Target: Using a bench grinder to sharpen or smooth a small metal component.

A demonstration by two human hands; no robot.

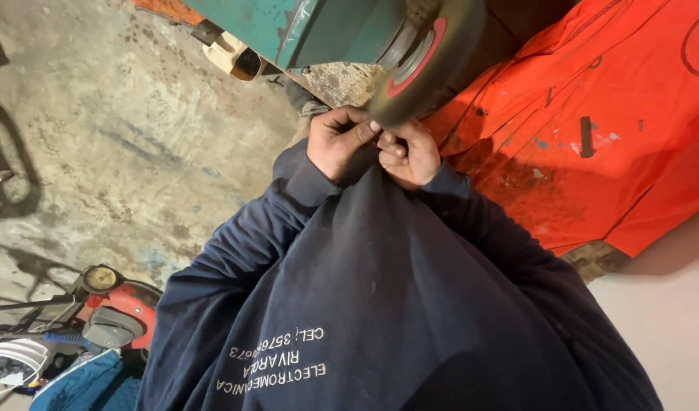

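Concrete floor point(113, 129), grey and stained, fills the left of the head view; at its lower left corner lie a red machine with a round gauge point(110, 301) and a white-and-blue object point(30, 365). Above, at top centre, a teal machine housing point(319, 27) carries a dark grinding wheel point(429, 61) with a red hub ring, the wheel tilted toward the viewer. Directly beneath the wheel's lower edge the two hands meet, both in dark navy sleeves. Left hand point(340, 143): fingers curled together in a pinch, the tips pressed up near the wheel's rim. Right hand point(410, 156): fingers folded inward, touching the left hand. A small piece seems clamped between the two hands at the rim, but it is too hidden to identify. Right of the hands spreads an orange-red cover point(593, 129), scuffed and marked.
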